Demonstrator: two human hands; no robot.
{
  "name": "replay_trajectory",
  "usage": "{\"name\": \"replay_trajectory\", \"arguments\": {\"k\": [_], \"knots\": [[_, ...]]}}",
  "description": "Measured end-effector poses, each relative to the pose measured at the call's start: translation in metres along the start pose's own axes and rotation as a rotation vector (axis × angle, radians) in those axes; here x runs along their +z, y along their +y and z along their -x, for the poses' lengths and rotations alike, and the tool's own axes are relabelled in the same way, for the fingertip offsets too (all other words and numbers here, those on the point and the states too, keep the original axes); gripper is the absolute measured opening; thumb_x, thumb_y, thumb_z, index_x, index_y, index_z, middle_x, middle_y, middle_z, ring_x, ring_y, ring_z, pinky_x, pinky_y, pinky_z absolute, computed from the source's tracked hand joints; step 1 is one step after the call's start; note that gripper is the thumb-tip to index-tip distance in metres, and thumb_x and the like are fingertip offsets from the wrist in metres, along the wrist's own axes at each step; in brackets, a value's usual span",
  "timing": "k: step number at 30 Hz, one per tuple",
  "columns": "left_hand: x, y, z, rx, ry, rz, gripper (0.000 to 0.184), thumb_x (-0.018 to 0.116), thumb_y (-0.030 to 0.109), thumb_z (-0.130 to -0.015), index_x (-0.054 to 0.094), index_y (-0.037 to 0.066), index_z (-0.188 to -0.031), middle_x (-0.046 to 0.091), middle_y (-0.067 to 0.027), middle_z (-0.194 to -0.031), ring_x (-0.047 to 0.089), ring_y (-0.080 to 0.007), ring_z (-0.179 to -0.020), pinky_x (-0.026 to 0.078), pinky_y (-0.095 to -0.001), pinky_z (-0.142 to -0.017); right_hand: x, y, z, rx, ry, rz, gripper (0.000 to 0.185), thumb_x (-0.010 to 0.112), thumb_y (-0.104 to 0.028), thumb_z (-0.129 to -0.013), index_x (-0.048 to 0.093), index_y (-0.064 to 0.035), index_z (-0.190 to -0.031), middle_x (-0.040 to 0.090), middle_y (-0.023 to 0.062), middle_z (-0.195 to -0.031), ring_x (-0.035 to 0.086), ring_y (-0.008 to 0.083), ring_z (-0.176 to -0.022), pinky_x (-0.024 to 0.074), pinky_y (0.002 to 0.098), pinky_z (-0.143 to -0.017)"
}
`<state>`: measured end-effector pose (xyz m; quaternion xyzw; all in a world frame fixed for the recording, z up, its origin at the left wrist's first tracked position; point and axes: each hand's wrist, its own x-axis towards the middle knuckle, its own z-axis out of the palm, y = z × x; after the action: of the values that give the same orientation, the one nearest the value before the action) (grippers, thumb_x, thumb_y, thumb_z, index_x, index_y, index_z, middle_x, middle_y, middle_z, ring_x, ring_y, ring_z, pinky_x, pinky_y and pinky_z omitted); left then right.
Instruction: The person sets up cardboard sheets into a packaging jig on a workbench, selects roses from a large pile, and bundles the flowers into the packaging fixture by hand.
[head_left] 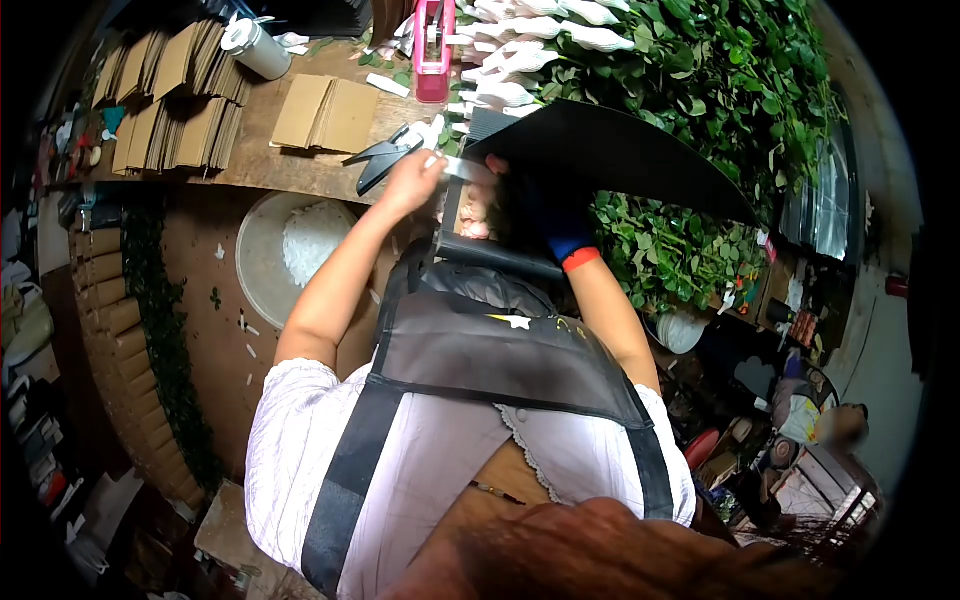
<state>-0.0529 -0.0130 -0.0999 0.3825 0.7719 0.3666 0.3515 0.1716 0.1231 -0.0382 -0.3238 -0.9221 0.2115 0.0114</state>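
My left hand, bare, pinches one end of a strip of clear tape. The strip stretches toward my right hand, which wears a blue glove with a red cuff. That hand is mostly in shadow under a curved black corrugated sheet; a bare fingertip shows at the sheet's edge, and its grip is largely hidden. Pale pink rose heads lie in a dark-edged holder below the tape. Black-handled scissors rest on the table by my left hand.
A pink tape dispenser stands at the back. White-netted flower heads and leafy stems pile up to the right. Folded cardboard and a white bottle sit left. A bin stands below; a person is at lower right.
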Motion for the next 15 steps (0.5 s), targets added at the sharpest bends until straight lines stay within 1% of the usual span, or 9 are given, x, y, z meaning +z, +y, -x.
{"name": "replay_trajectory", "arguments": {"k": [1, 3, 5, 7, 9, 10, 13, 15], "knots": [[-0.009, -0.005, 0.0, -0.034, 0.03, -0.026, 0.035, 0.06, 0.033, -0.095, 0.064, 0.0, -0.106, 0.068, -0.0229, -0.089, 0.066, -0.0381, -0.086, 0.05, -0.0423, -0.076, 0.001, 0.001, 0.0, -0.008, 0.003, 0.002, 0.041, 0.052, -0.025, -0.096, 0.055, -0.0081, -0.133, 0.059, 0.0151, -0.128, 0.057, 0.0297, -0.117, 0.0445, 0.0412, -0.1], [-0.05, -0.018, 0.01, -0.001, 0.198, 0.039, 0.032, 0.061, 0.033, -0.096, 0.064, 0.001, -0.099, 0.066, -0.0152, -0.079, 0.063, -0.0275, -0.072, 0.048, -0.0402, -0.069, -0.002, 0.003, 0.001, -0.032, 0.002, -0.018, 0.041, 0.053, -0.024, -0.096, 0.054, -0.0072, -0.134, 0.058, 0.0144, -0.13, 0.056, 0.0288, -0.119, 0.0437, 0.0403, -0.101], [-0.094, -0.017, 0.041, 0.124, 0.31, -0.212, 0.031, 0.061, 0.033, -0.095, 0.064, 0.003, -0.101, 0.067, -0.016, -0.081, 0.064, -0.0326, -0.075, 0.049, -0.042, -0.068, -0.011, 0.003, 0.004, -0.078, -0.013, -0.089, 0.042, 0.053, -0.023, -0.096, 0.053, -0.0063, -0.135, 0.058, 0.0138, -0.131, 0.055, 0.028, -0.12, 0.043, 0.0394, -0.103], [-0.132, -0.024, 0.076, -0.031, 0.19, -0.649, 0.027, 0.063, 0.032, -0.093, 0.064, 0.005, -0.101, 0.067, -0.016, -0.09, 0.064, -0.0361, -0.083, 0.049, -0.0448, -0.071, -0.025, -0.004, 0.01, -0.133, -0.055, -0.237, 0.043, 0.053, -0.022, -0.096, 0.052, -0.0053, -0.135, 0.057, 0.0132, -0.133, 0.054, 0.0271, -0.122, 0.0422, 0.0385, -0.104], [-0.156, -0.03, 0.106, -0.208, 0.118, -0.947, 0.025, 0.066, 0.029, -0.088, 0.064, 0.007, -0.099, 0.066, -0.0149, -0.096, 0.063, -0.036, -0.092, 0.049, -0.047, -0.077, -0.035, -0.016, 0.014, -0.194, -0.11, -0.41, 0.044, 0.053, -0.021, -0.096, 0.05, -0.0044, -0.136, 0.056, 0.0125, -0.134, 0.053, 0.0263, -0.124, 0.0414, 0.0377, -0.105], [-0.158, -0.023, 0.117, -0.246, 0.15, -1.175, 0.025, 0.07, 0.028, -0.085, 0.065, 0.008, -0.1, 0.066, -0.0126, -0.101, 0.062, -0.0354, -0.097, 0.049, -0.0457, -0.083, -0.039, -0.021, 0.018, -0.219, -0.13, -0.474, 0.044, 0.053, -0.02, -0.096, 0.05, -0.0039, -0.137, 0.056, 0.0122, -0.135, 0.053, 0.0259, -0.125, 0.041, 0.0372, -0.106], [-0.127, -0.027, 0.11, -0.086, 0.137, -0.831, 0.027, 0.071, 0.026, -0.084, 0.065, 0.008, -0.103, 0.065, -0.0124, -0.103, 0.06, -0.0354, -0.103, 0.048, -0.0435, -0.089, -0.034, -0.034, 0.019, -0.258, -0.157, -0.573, 0.046, 0.054, -0.019, -0.096, 0.048, -0.0025, -0.138, 0.054, 0.0112, -0.137, 0.051, 0.0246, -0.127, 0.0399, 0.0359, -0.108], [-0.082, -0.017, 0.095, 0.197, 0.044, -0.366, 0.034, 0.072, 0.022, -0.083, 0.063, 0.009, -0.113, 0.063, -0.0124, -0.109, 0.059, -0.0357, -0.108, 0.047, -0.0426, -0.092, -0.017, -0.031, 0.015, -0.261, -0.124, -0.532, 0.047, 0.054, -0.018, -0.095, 0.047, -0.0016, -0.139, 0.053, 0.0106, -0.138, 0.05, 0.0237, -0.129, 0.0391, 0.035, -0.109]]}}
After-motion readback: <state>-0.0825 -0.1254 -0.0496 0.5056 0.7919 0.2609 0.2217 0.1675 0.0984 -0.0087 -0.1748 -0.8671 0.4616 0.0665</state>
